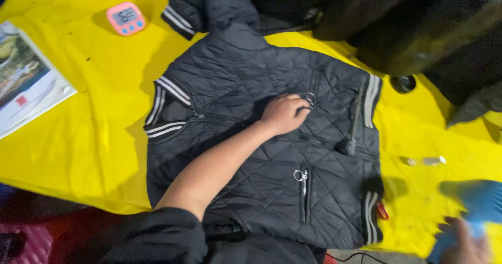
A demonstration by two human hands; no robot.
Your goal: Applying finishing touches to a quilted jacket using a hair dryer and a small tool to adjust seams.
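Note:
A black quilted jacket [251,81] with striped grey cuffs and hem lies spread on a yellow cloth [94,138]. My left hand [284,113] rests on its middle beside the front zip, fingers curled onto the fabric just below a metal ring pull [310,98]. A second ring pull [299,175] hangs at a pocket zip lower down. At the bottom right corner my right hand [467,245] holds a blurred blue object [480,204] above the cloth, apart from the jacket.
A pink digital timer [125,18] and a printed booklet [26,81] lie at the left. Dark garments [418,23] are piled at the top right. A slim dark-handled tool [349,144] lies on the jacket. A black round cap [403,83] and a small clear item [426,161] sit on the cloth.

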